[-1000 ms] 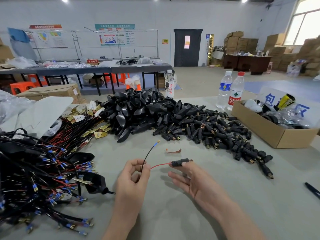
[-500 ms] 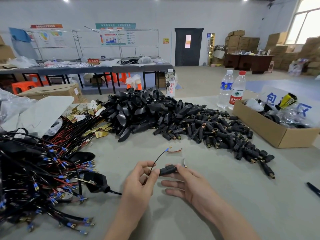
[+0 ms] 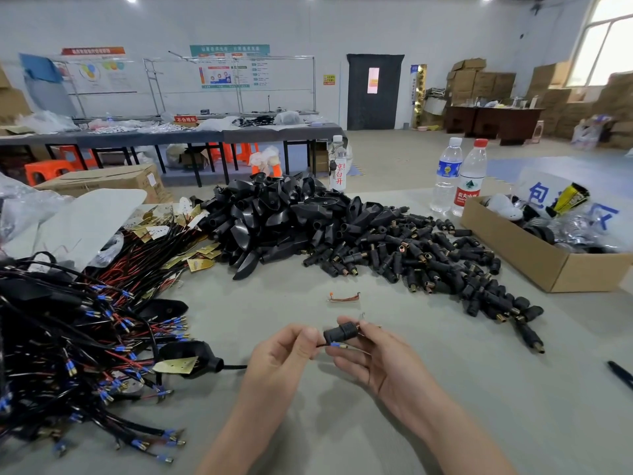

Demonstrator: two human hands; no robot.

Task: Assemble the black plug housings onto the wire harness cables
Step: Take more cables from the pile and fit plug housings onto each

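- A tangle of harness cables, red and black with blue-sleeved ends, covers the left of the table. From a moulded boot at the tangle's edge, a thin black wire runs towards the hands.
- The left hand has its grip narrowed to a pinch. Thumb and forefinger hold that wire just behind its blue-sleeved terminal, and the other fingers are curled underneath.
- The terminal points right and lies just below the plug housing. Whether the two touch cannot be told.
- The housing's long axis runs left to right above the table. Its blunt rear end faces the left hand and its metal tip faces right.
- The right hand holds the housing's right half in a close pinch of thumb and forefinger, with the lower fingers loosely extended beneath.
- The terminal looks to be beside the housing, not inside it. Judging by that, the next move turns on raising the tip to the housing's rear opening and pushing it rightwards along the axis. The left hand is the nearer one for that feed.
- Well to the right lie a heap of loose plug housings and a cardboard box.
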